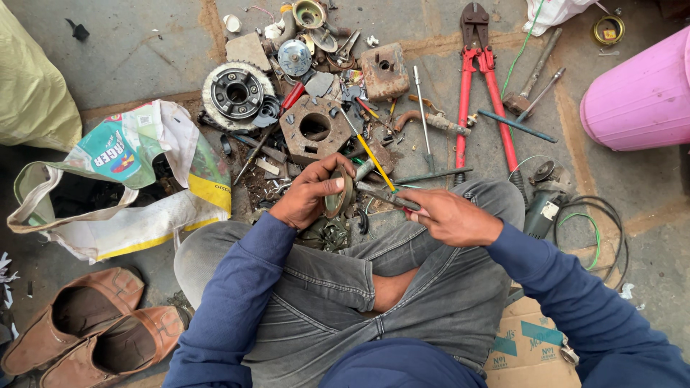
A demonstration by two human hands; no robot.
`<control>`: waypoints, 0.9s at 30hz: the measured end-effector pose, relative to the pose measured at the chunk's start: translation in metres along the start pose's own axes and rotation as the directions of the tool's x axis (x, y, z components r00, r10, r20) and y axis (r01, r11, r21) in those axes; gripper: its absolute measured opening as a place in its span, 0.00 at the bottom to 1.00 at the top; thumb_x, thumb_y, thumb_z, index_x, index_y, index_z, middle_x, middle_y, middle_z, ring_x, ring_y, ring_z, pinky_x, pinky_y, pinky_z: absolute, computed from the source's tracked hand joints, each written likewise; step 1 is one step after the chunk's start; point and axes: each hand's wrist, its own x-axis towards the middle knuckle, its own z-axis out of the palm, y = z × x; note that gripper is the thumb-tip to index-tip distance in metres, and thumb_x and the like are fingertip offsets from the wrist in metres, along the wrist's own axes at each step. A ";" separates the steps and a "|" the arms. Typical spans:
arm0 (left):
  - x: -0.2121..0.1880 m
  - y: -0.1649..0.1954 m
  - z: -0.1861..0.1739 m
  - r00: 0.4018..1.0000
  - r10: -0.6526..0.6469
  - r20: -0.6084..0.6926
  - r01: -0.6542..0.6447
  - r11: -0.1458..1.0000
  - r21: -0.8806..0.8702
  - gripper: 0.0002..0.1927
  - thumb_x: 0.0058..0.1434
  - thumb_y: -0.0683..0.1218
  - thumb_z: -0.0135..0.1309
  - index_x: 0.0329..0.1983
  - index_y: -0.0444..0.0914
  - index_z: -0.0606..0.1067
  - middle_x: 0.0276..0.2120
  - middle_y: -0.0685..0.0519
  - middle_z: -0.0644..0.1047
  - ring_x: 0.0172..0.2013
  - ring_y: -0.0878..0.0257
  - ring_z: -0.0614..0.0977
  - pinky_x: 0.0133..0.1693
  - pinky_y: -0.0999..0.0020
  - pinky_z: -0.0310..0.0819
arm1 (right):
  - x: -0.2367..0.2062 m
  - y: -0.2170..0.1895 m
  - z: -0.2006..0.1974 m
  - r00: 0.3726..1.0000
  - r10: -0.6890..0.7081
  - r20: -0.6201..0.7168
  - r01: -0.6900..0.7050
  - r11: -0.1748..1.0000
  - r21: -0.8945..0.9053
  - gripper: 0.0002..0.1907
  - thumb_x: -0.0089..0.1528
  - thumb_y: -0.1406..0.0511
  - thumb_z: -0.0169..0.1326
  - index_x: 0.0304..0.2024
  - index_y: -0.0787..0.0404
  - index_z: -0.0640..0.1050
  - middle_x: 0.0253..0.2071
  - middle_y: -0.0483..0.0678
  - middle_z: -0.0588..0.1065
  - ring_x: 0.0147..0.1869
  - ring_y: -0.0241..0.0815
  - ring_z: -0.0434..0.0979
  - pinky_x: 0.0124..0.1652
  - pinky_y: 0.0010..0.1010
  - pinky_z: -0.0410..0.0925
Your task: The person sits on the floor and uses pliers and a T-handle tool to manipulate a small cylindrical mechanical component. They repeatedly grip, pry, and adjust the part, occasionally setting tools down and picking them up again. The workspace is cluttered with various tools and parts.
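I sit cross-legged on a concrete floor. My left hand grips a round, dull metal disc-shaped part, held on edge in front of my knees. My right hand holds a slim tool with a red-tipped handle, its metal end pointing left at the disc. Both hands hover just above a heap of small metal parts on the floor.
A red-handled bolt cutter, a rusty square block with a round hole, a toothed wheel, screwdrivers and scrap lie ahead. An open printed sack and brown shoes sit left; a pink tub and angle grinder right.
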 end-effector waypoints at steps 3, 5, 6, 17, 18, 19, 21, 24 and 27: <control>0.000 -0.001 -0.001 0.996 -0.073 -0.052 0.067 0.992 -0.102 0.15 0.65 0.46 0.60 0.51 0.36 0.72 0.34 0.55 0.77 0.33 0.68 0.79 0.33 0.73 0.73 | -0.001 -0.006 0.005 0.982 -0.100 -0.158 0.071 0.981 -0.178 0.28 0.58 0.72 0.52 0.63 0.63 0.70 0.50 0.58 0.76 0.53 0.57 0.76 0.50 0.45 0.68; 0.000 -0.002 -0.002 0.993 -0.092 -0.078 0.078 0.983 -0.165 0.15 0.65 0.45 0.59 0.51 0.35 0.71 0.34 0.54 0.78 0.33 0.67 0.80 0.34 0.72 0.74 | 0.000 -0.012 0.007 0.957 -0.130 -0.261 0.006 0.903 -0.429 0.30 0.58 0.72 0.51 0.64 0.63 0.70 0.48 0.56 0.75 0.53 0.55 0.75 0.52 0.46 0.67; 0.001 -0.003 -0.003 0.991 -0.103 -0.089 0.084 0.977 -0.197 0.15 0.66 0.45 0.59 0.51 0.35 0.71 0.34 0.54 0.78 0.32 0.66 0.80 0.35 0.72 0.75 | 0.002 -0.015 0.009 0.934 -0.170 -0.315 -0.057 0.798 -0.600 0.30 0.59 0.72 0.51 0.66 0.63 0.69 0.48 0.55 0.74 0.53 0.54 0.74 0.53 0.46 0.66; 0.002 -0.003 -0.010 0.990 -0.072 -0.123 0.034 0.957 -0.288 0.15 0.64 0.42 0.58 0.52 0.35 0.72 0.41 0.51 0.78 0.39 0.64 0.83 0.42 0.70 0.79 | 0.007 -0.026 -0.003 0.915 -0.228 -0.331 -0.008 0.814 -0.581 0.37 0.55 0.73 0.52 0.68 0.58 0.68 0.44 0.52 0.71 0.51 0.53 0.72 0.58 0.46 0.61; 0.002 -0.001 -0.011 0.991 -0.059 -0.122 0.020 0.954 -0.300 0.15 0.64 0.42 0.59 0.52 0.35 0.72 0.43 0.51 0.78 0.41 0.64 0.82 0.43 0.70 0.78 | 0.007 -0.024 -0.005 0.953 -0.138 -0.270 -0.022 0.857 -0.516 0.37 0.55 0.74 0.52 0.69 0.56 0.68 0.43 0.52 0.71 0.49 0.53 0.73 0.55 0.44 0.63; 0.002 0.000 -0.011 0.994 -0.047 -0.098 0.017 0.960 -0.281 0.15 0.64 0.43 0.59 0.52 0.35 0.72 0.45 0.51 0.78 0.43 0.64 0.82 0.45 0.69 0.77 | 0.006 -0.022 -0.005 0.979 -0.050 -0.198 -0.045 0.893 -0.447 0.38 0.55 0.74 0.53 0.70 0.55 0.68 0.42 0.53 0.71 0.48 0.53 0.73 0.52 0.43 0.64; 0.002 0.002 -0.011 0.998 -0.031 -0.046 0.019 0.970 -0.243 0.15 0.64 0.44 0.60 0.51 0.35 0.72 0.47 0.51 0.77 0.47 0.63 0.81 0.49 0.69 0.76 | 0.007 -0.016 -0.007 0.995 0.003 -0.097 -0.015 0.993 -0.118 0.36 0.58 0.72 0.54 0.70 0.56 0.66 0.44 0.53 0.73 0.47 0.51 0.75 0.49 0.39 0.67; 0.002 0.001 -0.007 0.998 -0.050 -0.036 0.041 0.976 -0.212 0.16 0.64 0.45 0.61 0.51 0.35 0.72 0.49 0.49 0.77 0.47 0.61 0.80 0.50 0.67 0.74 | 0.010 -0.005 -0.013 0.994 0.078 0.080 -0.090 0.984 0.156 0.33 0.61 0.69 0.55 0.69 0.58 0.66 0.45 0.51 0.77 0.45 0.44 0.77 0.46 0.35 0.69; 0.001 0.002 -0.006 0.997 -0.056 -0.049 0.045 0.977 -0.209 0.16 0.62 0.46 0.62 0.50 0.36 0.72 0.49 0.48 0.78 0.47 0.63 0.80 0.48 0.67 0.76 | 0.011 0.003 -0.014 0.956 0.163 0.242 -0.220 0.948 0.229 0.33 0.62 0.67 0.55 0.70 0.58 0.66 0.42 0.49 0.79 0.43 0.38 0.74 0.44 0.32 0.69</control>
